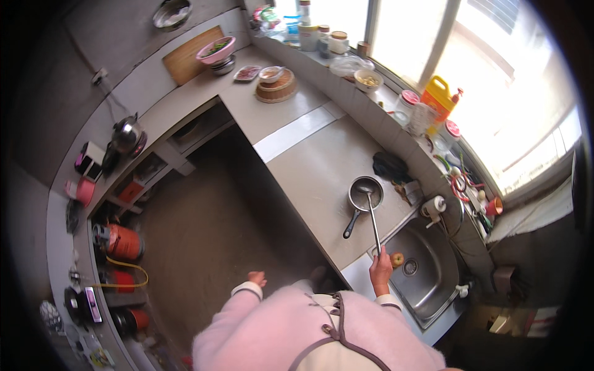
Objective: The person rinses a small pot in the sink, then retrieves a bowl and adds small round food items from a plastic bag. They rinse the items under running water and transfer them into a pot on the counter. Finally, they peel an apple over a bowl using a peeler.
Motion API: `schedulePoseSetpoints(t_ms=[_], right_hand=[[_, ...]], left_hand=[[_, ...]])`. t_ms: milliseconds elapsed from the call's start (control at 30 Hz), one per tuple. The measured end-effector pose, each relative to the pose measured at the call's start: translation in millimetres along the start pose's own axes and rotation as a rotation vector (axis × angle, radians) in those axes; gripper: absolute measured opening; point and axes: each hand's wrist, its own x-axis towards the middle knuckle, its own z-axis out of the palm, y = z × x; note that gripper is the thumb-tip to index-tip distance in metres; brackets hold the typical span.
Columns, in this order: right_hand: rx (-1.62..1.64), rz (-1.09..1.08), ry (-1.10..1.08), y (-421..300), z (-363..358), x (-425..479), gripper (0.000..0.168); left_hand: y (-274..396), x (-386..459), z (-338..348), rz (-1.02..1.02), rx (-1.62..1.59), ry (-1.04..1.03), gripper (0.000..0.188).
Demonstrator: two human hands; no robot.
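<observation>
My right hand [381, 272] grips the end of a metal ladle [374, 225] beside the sink's edge. The ladle's bowl is down inside a small metal saucepan [356, 206], which stands on the counter with its black handle towards me. What the pan holds is too small to tell. My left hand [256, 278] hangs over the floor at my side, its fingers curled and nothing seen in them. In the stainless steel sink [431, 252], close to my right hand, an apple-like fruit [397, 259] lies near the drain.
A dark cloth or bag [390, 166] lies behind the pan. Jars and a yellow jug [438, 99] line the windowsill. At the far corner are an upturned basket [276, 90] and a pink colander [216, 50]. An electric kettle [127, 133] and orange gas cylinder [124, 242] are left.
</observation>
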Motion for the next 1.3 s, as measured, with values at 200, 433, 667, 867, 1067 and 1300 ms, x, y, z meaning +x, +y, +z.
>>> schedulePoseSetpoints(t_ms=[200,433,667,867,1067,1300], right_hand=[[0.152,0.064,-0.018,31.4,17.4,0.3,0.047],[0.056,0.006,0.034,40.5,-7.7,19.9,0.052],[-0.08,0.359,0.11,9.8,-27.9,40.8,0.053],[-0.021,0.24,0.365,-112.3,-10.0,91.0,0.033],[0.185,0.073,0.149,-269.6,79.0,138.5,0.016],[0.378,0.017,-0.264,-369.9,210.5,166.6,0.028]], left_hand=[[-79.2,-64.5,-74.1,-0.183,-0.408,0.202,0.023],[-119.7,-77.3,-99.4,-0.286,-0.288,0.177,0.028],[-80.1,-8.0,-139.0,-0.301,-0.276,0.112,0.028],[-8.1,72.1,-195.1,-0.255,-0.347,0.105,0.029],[45.0,114.3,-255.5,-0.204,-0.46,0.181,0.029],[14.0,190.1,-276.0,-0.283,-0.726,0.101,0.03]])
